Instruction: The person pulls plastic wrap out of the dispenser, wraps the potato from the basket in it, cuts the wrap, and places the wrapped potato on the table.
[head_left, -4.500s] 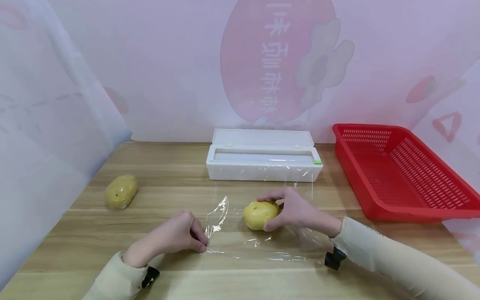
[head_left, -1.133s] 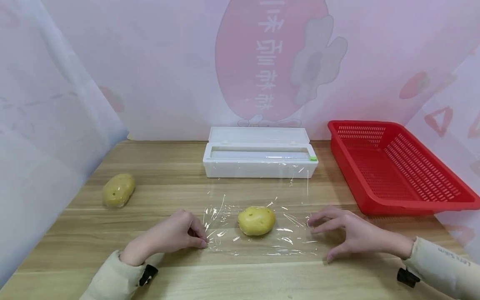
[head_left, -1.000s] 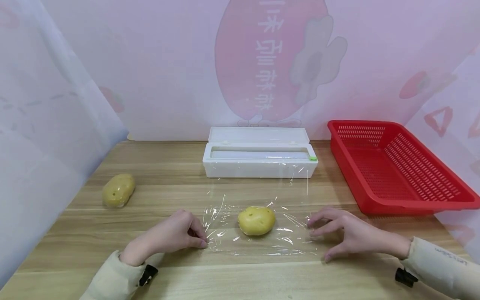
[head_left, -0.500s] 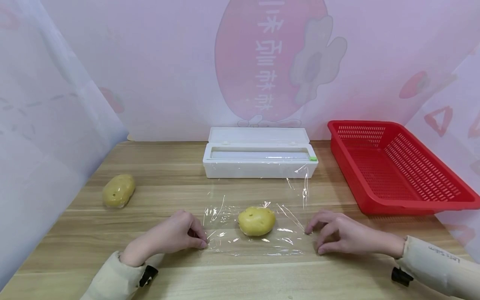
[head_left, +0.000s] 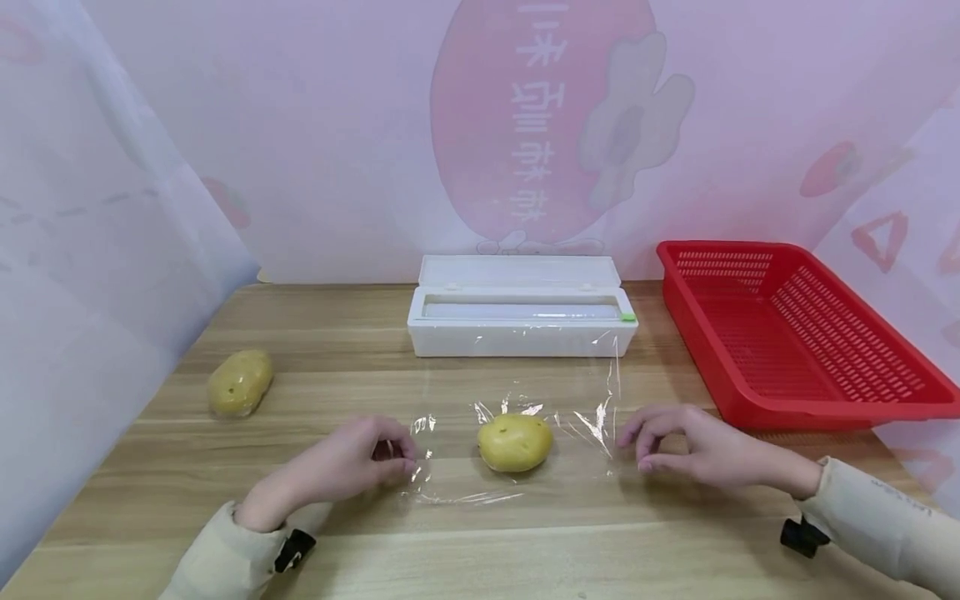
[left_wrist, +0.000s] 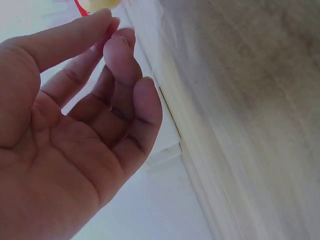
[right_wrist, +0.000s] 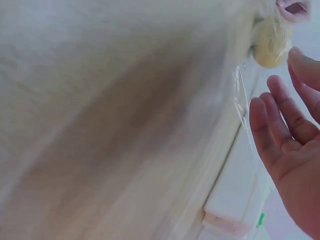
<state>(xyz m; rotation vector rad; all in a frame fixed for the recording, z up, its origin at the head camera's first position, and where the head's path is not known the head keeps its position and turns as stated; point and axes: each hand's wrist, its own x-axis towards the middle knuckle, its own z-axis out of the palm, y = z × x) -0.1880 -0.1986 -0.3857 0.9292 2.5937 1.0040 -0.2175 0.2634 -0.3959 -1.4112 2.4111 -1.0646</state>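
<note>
A bare, oval yellow potato (head_left: 514, 443) sits on a sheet of clear plastic cling film (head_left: 588, 437) over a pale wood-grain table (head_left: 330, 358); clock positions are counted around this potato. At 12 o'clock, a long white box (head_left: 517, 273) has its lid tipped back, likely so that the film can run freely off the white roll (head_left: 522, 311) inside. The film reaches from the box to past the potato, whose weight probably helps keep it down. At 9 o'clock, the person's left hand (head_left: 352, 462) pinches the film's near-left edge between thumb and fingertips. At 3 o'clock, the right hand (head_left: 701, 446) has its fingers bent and seems to pinch the opposite edge, though the clear plastic is hard to trace there. Holding 2 sides apart presumably keeps the sheet spread. Between 9 and 10 o'clock rests a shiny, seemingly film-covered yellow potato (head_left: 240, 383), well away from the work. At 2 o'clock, a red perforated plastic basket (head_left: 825, 410) stands beyond the right hand, perhaps to leave the middle free.
</note>
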